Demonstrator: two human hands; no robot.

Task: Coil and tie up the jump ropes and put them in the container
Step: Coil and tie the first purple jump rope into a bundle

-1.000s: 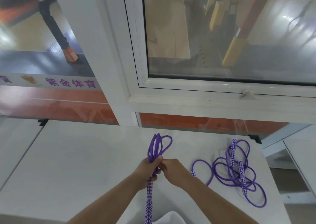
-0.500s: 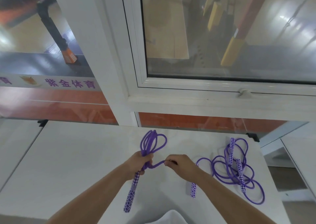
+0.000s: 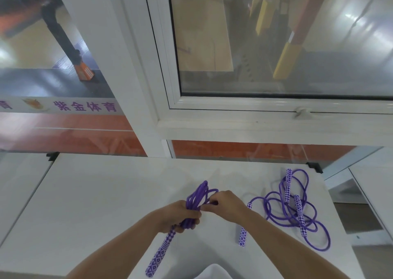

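My left hand [image 3: 179, 216] grips a folded bundle of purple jump rope [image 3: 198, 195] above the white table [image 3: 102, 193]. One patterned purple-and-white handle [image 3: 160, 254] hangs down below that fist. My right hand [image 3: 227, 204] pinches a strand of the same rope right beside the bundle. The rope's other handle [image 3: 243, 237] lies on the table under my right forearm. A second purple jump rope [image 3: 297, 212] lies loose and tangled on the table to the right, both its handles on top.
A white object [image 3: 212, 272] shows at the bottom edge, only partly in view. A white window frame [image 3: 255, 125] and glass wall run along the table's far side. A gap separates this table from another white surface [image 3: 376, 185] on the right.
My right hand has come back in from the right, bringing its strand up against the bundle. My left hand has tilted the bundle rightward and the hanging handle has swung left.
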